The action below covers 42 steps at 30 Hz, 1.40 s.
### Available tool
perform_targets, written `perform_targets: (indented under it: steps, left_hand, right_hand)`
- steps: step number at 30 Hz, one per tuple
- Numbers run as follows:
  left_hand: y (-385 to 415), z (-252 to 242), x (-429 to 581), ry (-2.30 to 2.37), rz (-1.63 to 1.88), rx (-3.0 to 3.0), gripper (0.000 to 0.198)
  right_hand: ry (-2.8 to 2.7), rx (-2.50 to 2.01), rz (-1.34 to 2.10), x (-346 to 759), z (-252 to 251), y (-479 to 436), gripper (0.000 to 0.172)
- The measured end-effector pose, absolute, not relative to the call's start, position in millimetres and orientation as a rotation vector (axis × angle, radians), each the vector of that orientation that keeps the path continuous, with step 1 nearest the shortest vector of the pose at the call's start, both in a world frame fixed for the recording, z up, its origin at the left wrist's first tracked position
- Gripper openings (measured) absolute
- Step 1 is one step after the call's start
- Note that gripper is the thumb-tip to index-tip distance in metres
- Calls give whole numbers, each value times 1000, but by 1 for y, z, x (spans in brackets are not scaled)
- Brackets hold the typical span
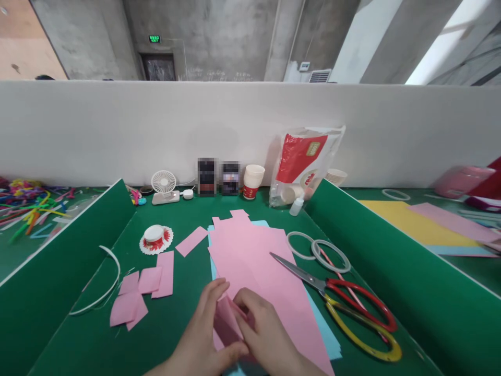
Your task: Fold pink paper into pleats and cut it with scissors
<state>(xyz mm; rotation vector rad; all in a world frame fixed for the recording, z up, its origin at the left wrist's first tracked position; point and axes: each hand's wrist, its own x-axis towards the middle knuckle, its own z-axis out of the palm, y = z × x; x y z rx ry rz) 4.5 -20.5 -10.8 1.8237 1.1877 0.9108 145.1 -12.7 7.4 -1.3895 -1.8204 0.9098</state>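
Note:
Both hands meet low in the middle of the view over a small folded piece of pink paper (229, 321). My left hand (201, 334) pinches its left side with fingers closed on it. My right hand (266, 334) presses and grips its right side. Under them lies a large pink sheet (254, 256) on top of a light blue sheet (326, 334). Scissors (344, 297) with red and yellow handles rest across the pink sheet's right edge, close to my right hand.
Several small pink paper pieces (144, 290) lie left of the hands, by a white curved strip (111, 279) and a small cut paper cup (155, 237). Two tape rings (319, 250), a fan (163, 183), stacked cups (252, 183) and a bag (305, 162) stand behind. Green dividers (391, 261) flank the space.

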Motion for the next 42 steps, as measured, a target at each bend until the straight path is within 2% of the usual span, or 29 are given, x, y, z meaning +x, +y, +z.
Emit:
perform_targets:
  steps: [3,8,11,15,19,22,29,35,38,42]
  left_hand:
    - [-21,-11,4,1162,904,1821,59]
    - [-21,-10,6,1086,914,1646,57]
    - [-21,-9,8,1122,883,1588,50]
    - [-18,0,9,1153,858,1463,49]
    - [-12,15,6,1151,852,1341,51]
    - [-8,22,5,1128,826,1261,44]
    - [-4,23,7,1105,818,1187,30]
    - [-1,25,8,1205,842,1150,28]
    - [-2,21,7,1172,849,1109,26]
    - [-4,16,6,1177,869,819,36]
  right_hand:
    - [-1940,-1349,679,145,5,-15,20]
    - [-2095,-1158,118,145,0,-17,27]
    - [-2144,-1068,6,144,-3,-18,29]
    - [-2179,-1123,378,148,-1,-16,16]
    - [-1920,-1245,996,152,9,-9,23]
    - [-1698,-1243,1273,154,16,-5,18]
    - [-1591,-1240,1224,153,18,-3,14]
    - [-1530,-1255,1110,153,11,-4,10]
    - [-1400,-1281,1202,153,9,-4,20]
    - [-1344,-1297,1288,154,10,-2,28]
